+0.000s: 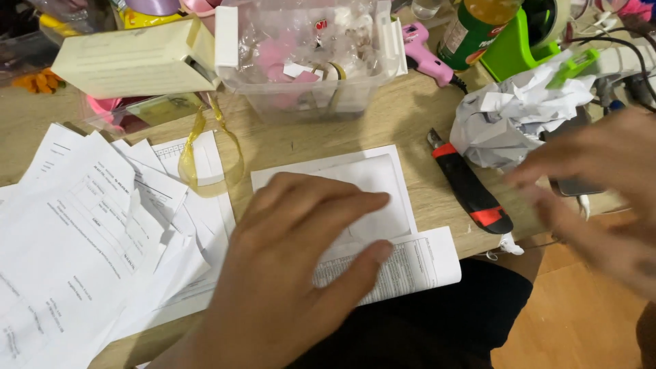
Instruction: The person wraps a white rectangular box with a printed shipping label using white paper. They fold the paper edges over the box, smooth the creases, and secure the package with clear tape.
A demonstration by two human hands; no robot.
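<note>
My left hand point(294, 266) lies flat, fingers spread, pressing on a white folded sheet point(383, 174) at the table's front edge. A printed sheet point(417, 263) sticks out from under it. My right hand point(601, 198) is blurred at the right, fingers apart, holding nothing, hovering near a crumpled ball of white paper point(509, 119) and a dark flat device. A black and red utility knife point(471, 188) lies on the wooden table point(417, 116) between the two hands.
A spread pile of printed papers point(89, 232) covers the left. Behind are a clear plastic box point(311, 58) of odds and ends, a pale cardboard box point(133, 58), a yellowish tape loop point(212, 160), a pink glue gun point(427, 55), a green bottle point(471, 31), and cables at the far right.
</note>
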